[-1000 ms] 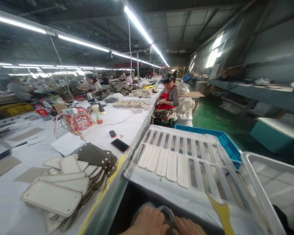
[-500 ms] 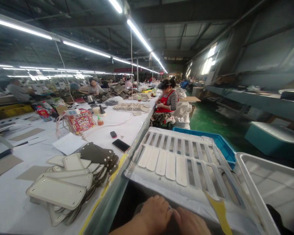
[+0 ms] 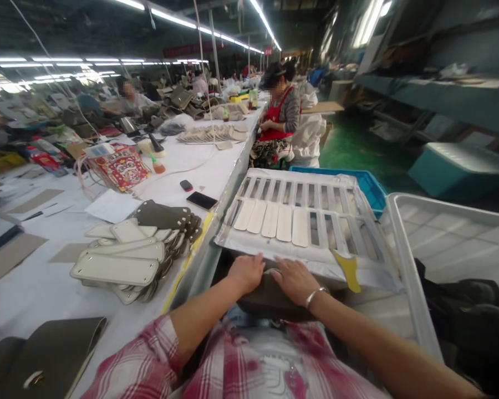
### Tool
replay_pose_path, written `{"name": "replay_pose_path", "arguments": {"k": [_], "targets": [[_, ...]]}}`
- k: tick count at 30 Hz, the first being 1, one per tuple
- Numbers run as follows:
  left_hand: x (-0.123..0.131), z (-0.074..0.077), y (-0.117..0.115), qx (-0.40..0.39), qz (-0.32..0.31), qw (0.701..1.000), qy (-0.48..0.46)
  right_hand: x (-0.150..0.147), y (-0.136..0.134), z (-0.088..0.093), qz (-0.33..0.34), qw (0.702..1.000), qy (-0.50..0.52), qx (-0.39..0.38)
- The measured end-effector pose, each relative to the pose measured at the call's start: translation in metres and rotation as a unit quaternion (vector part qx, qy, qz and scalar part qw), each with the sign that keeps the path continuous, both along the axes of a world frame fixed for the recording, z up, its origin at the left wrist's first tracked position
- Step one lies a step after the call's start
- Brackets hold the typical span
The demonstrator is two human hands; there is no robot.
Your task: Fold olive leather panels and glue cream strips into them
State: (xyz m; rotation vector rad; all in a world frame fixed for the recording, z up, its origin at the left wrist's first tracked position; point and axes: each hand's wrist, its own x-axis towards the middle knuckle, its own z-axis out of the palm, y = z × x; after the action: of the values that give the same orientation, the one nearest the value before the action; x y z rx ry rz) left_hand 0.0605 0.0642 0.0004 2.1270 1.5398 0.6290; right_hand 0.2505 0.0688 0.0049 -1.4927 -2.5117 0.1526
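A dark olive piece of leather-like material [image 3: 270, 299] lies across my lap, in front of the slotted white rack [image 3: 249, 239]. My left hand [image 3: 246, 273] grips its far edge on the left, fingers bent over it. On the right, my right hand [image 3: 296, 281], with a silver bracelet at the wrist, holds the same edge; its thumb lies on the near side. The two hands are close together but apart. Several pale, rounded strips [image 3: 269, 220] fill some of the rack's slots. A yellow curved piece [image 3: 349, 271] hangs at the rack's front edge.
Pale-faced panels [image 3: 116, 269] are stacked on the white table [image 3: 158, 310] at left, near a phone [image 3: 202, 200]. A white bin [image 3: 416, 277] with dark pieces stands at right, a blue crate [image 3: 370, 188] behind the rack. A co-worker [image 3: 285, 113] sits further along the table.
My view has tilted down, bringing my lap and both forearms into sight. My hands, pressed together before, are now spread a little along the dark piece's edge.
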Motion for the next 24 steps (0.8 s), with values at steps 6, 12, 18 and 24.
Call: {"name": "replay_pose_path", "arguments": {"k": [6, 12, 18, 24], "targets": [[-0.012, -0.017, 0.011, -0.057, 0.045, 0.992, -0.101, -0.018, -0.003, -0.007, -0.012, 0.999, -0.013, -0.049], [-0.045, -0.019, 0.024, -0.078, 0.181, 0.956, -0.216, -0.070, 0.000, 0.003, 0.021, 0.998, 0.038, -0.038], [-0.048, -0.004, 0.002, -0.066, 0.187, 0.951, -0.239, -0.070, 0.012, -0.002, 0.030, 0.993, 0.055, -0.100], [-0.025, 0.020, -0.041, 0.057, 0.058, 0.993, -0.081, 0.047, 0.006, 0.002, -0.061, 0.987, 0.146, 0.035]]}}
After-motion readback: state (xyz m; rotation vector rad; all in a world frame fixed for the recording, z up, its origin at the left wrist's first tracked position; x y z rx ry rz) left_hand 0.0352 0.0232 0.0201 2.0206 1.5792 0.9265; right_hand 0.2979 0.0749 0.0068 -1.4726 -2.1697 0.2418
